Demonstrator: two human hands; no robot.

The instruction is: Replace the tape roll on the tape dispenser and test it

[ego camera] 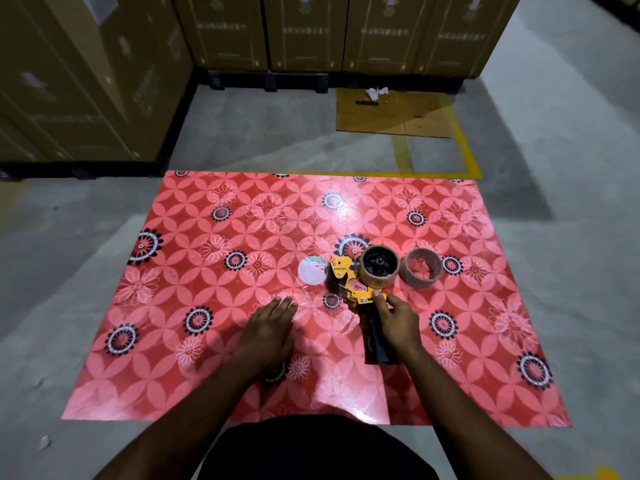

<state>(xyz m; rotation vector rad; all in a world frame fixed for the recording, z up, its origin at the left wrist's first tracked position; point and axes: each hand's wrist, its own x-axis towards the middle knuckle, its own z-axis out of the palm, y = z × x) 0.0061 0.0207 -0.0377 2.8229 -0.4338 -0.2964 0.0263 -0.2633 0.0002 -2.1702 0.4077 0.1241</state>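
On a red flowered mat (pixel 214 306) on the warehouse floor, the tape dispenser (pixel 360 289), rigid and light, best gripped by its black handle, is pinched by the right hand (pixel 398 317), while the left hand (pixel 272 322) is laid flat, fingers straight.

Glossy patterned plastic mat (pixel 214 306), yellow metal tape dispenser (pixel 349 278), bare cardboard core (pixel 421 268), rough concrete floor (pixel 86 209)

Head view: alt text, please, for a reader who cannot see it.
A person's right hand pinches a yellow tape dispenser lying on a red floral mat, a tape roll on its hub. The left hand rests flat nearby; an empty core lies beside.
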